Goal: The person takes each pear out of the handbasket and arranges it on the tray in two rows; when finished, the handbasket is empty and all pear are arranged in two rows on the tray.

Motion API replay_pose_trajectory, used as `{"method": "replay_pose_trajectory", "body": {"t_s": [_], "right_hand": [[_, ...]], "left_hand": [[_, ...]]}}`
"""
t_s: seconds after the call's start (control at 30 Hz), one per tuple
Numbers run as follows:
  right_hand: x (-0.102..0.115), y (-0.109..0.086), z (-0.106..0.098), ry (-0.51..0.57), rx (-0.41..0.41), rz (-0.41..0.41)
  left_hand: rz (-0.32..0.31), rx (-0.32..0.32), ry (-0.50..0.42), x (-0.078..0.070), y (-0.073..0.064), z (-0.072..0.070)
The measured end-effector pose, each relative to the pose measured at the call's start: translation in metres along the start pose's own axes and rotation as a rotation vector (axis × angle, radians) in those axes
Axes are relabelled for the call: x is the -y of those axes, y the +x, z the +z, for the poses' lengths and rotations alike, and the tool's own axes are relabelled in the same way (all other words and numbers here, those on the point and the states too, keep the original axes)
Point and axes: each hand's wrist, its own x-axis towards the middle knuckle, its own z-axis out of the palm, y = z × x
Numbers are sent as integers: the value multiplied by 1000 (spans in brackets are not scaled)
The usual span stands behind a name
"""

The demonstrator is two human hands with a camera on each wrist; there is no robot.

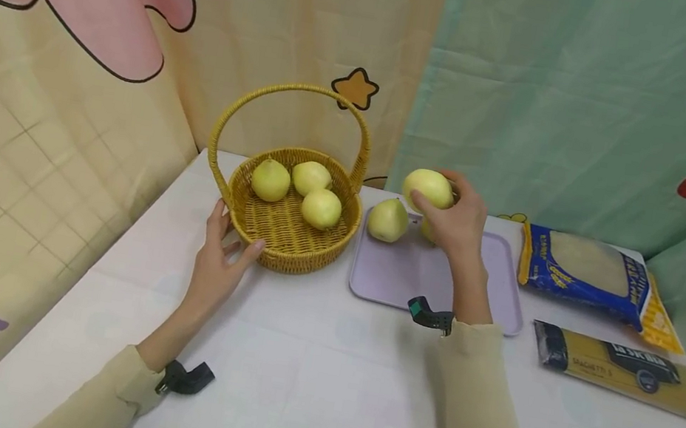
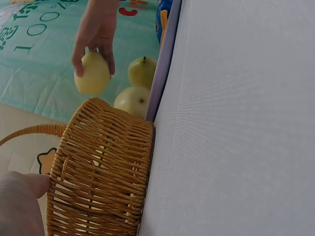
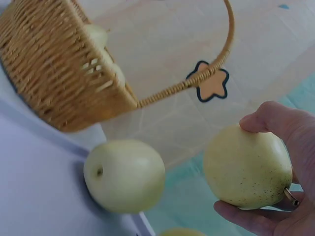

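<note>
A yellow-green pear (image 1: 425, 188) is gripped between the thumb and fingers of my right hand (image 1: 460, 217), raised over the far part of a lilac tray (image 1: 400, 275). In the right wrist view the stem of this held pear (image 3: 248, 167) points toward the palm. One pear (image 1: 388, 220) sits on the tray's left end; another pear (image 2: 142, 72) is partly hidden behind the right hand in the head view. My left hand (image 1: 219, 262) holds the near left side of a wicker basket (image 1: 288, 263), thumb at the rim. Three pears (image 1: 320, 209) lie inside the basket.
The basket's tall arched handle (image 1: 299, 87) rises above its rim. Right of the tray lie a blue plastic food bag (image 1: 585, 275) and a spaghetti pack (image 1: 634, 374) on the white table (image 1: 302, 387). Printed curtains (image 1: 538, 88) hang behind the table.
</note>
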Motion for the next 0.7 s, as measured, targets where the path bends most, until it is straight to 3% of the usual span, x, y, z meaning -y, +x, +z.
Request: {"method": "replay_pose_trajectory", "body": {"t_s": [0.37,0.7], "right_hand": [[-26,-5,-44,-60,-53,117],[-56,-7,-67,-47,-189,353]], "left_hand": [[-14,5,11,2,-3,0],[-10,2,11,2,-1,-1]]}}
